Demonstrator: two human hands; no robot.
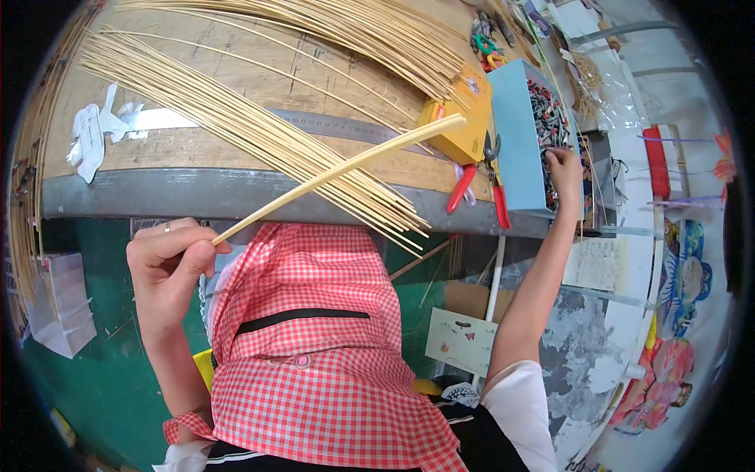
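My left hand (169, 263) is closed in a pinch on the near end of a long, pale bamboo stick (338, 169). The stick slants up to the right, over a bundle of thin bamboo sticks (259, 145) lying on the wooden table. On the right, my right hand (566, 169) is inside a light blue box (510, 134) filled with small red, black and grey pieces (546, 118). Its fingers are bent and pressed together among the pieces; what they pinch is too small to make out.
A steel ruler (330, 126) lies partly under the sticks. Near the blue box are a yellow box (464, 130) and red-handled pruning shears (499, 189). Another stick bundle (370, 39) rests at the back. The table's dark metal edge (157, 193) runs in front of me.
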